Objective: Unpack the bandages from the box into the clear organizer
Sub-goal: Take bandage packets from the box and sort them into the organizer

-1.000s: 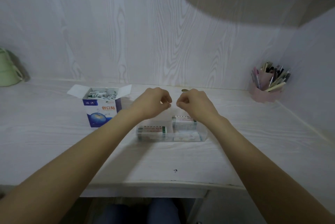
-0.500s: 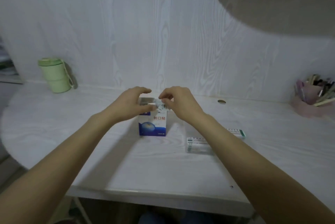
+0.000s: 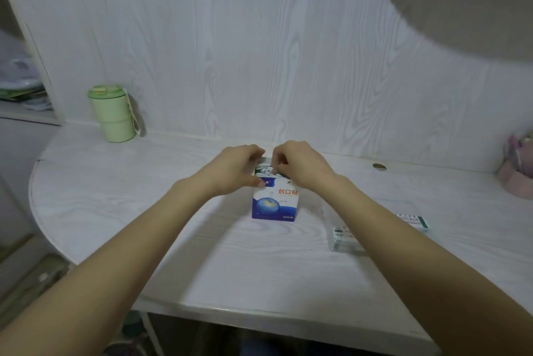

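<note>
Head view: box (image 3: 274, 202) stands upright mid-table (image 3: 144, 211), top open, white bandages (image 3: 264, 170) crammed at its mouth; left hand (image 3: 232, 171) grips the box's upper left side, right hand (image 3: 298, 164) curls at the opening, fingertips pinching bandages. Clear organizer (image 3: 344, 237) lies to the right, nearer the right arm and partly hidden by it, some packets already inside.

The upright cardboard bandage box (image 3: 275, 203) is white above, deep blue below — a blue globe and orange-red characters on its front. The lidded plastic cup (image 3: 113, 113) is pale green. The desk top (image 3: 144, 211) shows whitish wood grain.
</note>
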Tool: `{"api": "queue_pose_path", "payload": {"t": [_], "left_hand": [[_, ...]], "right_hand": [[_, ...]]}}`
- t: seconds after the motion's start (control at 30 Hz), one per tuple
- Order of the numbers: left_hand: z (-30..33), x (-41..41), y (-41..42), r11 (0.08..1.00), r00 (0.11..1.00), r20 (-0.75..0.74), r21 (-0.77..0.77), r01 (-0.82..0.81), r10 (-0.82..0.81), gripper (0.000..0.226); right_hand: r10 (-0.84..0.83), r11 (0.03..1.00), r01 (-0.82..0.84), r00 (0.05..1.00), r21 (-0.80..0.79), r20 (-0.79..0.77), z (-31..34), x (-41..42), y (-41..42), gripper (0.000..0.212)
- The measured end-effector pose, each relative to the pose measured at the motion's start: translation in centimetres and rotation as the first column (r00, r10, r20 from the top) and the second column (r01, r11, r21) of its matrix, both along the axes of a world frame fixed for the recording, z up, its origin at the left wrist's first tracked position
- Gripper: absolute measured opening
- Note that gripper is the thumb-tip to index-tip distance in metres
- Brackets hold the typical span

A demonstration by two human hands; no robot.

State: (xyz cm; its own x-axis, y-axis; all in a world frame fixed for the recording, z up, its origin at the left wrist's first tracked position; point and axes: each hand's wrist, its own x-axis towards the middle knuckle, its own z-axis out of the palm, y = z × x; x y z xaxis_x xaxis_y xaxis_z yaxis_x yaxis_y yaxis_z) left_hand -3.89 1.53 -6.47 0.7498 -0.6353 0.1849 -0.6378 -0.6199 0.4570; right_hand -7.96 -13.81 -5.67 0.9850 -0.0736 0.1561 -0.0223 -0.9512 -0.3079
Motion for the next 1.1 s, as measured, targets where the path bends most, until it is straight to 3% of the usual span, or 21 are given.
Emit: {"api": "queue_pose_path", "payload": {"t": [0.2, 0.37, 0.5, 0.7, 0.83, 0.97, 1.1], "left_hand": [[0.1, 0.1, -0.1, 1.000, 1.000, 0.011, 0.017, 0.006, -0.006, 0.065], [0.2, 0.0, -0.3, 0.997, 0.998, 0.058, 0.078, 0.013, -0.017, 0.049], [0.2, -0.1, -0.3, 0.998, 0.999, 0.050, 0.064, 0.002, -0.005, 0.051], [0.1, -0.4, -0.4, 0.993, 0.997, -0.073, -0.114, -0.032, 0.024, 0.061], [0.3, -0.7, -1.4, 0.972, 0.996, -0.083, -0.233, -0.033, 0.014, 0.046], [1.5, -1.1, -2.7, 0.972, 0.999, -0.029, -0.236, 0.008, -0.016, 0.032], [2.8, -1.3, -3.7, 0.969, 0.998, -0.045, -0.247, 0.024, -0.036, 0.026]], "right_hand": [[-0.007, 0.981, -0.019, 0.991, 0.195, 0.131, 0.6, -0.5, -0.9, 0.011], [0.057, 0.987, -0.071, 0.993, 0.147, 0.101, 0.3, -0.6, -0.6, 0.010], [0.051, 0.989, -0.066, 0.992, 0.136, 0.113, 0.2, -0.6, -0.5, 0.005], [-0.029, 0.932, -0.070, 0.963, 0.355, 0.268, 1.1, -0.8, -1.9, 0.010], [-0.056, 0.837, -0.148, 0.935, 0.527, 0.351, 1.3, -1.2, -2.7, 0.014], [-0.064, 0.714, -0.240, 0.913, 0.658, 0.403, 2.0, -2.0, -3.3, 0.020], [-0.055, 0.471, -0.325, 0.917, 0.820, 0.394, 2.6, -3.1, -4.2, 0.010]]}}
